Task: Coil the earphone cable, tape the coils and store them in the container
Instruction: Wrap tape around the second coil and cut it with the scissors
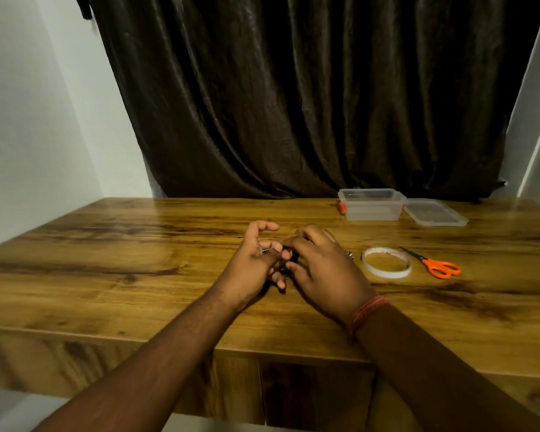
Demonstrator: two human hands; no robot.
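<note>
Both my hands meet over the middle of the wooden table (138,275). Between them is a small bundle of black earphone cable (292,256), mostly hidden by fingers. My left hand (256,260) pinches the bundle, with a metal plug tip showing by its fingers. My right hand (321,266) curls its fingers round the bundle from the right. A roll of white tape (386,262) lies flat just right of my right hand. The clear plastic container (371,204) stands open at the back of the table.
The container's lid (435,212) lies to its right. Orange-handled scissors (435,265) lie right of the tape. A small orange object (342,207) peeks out left of the container. A dark curtain (293,88) hangs behind the table.
</note>
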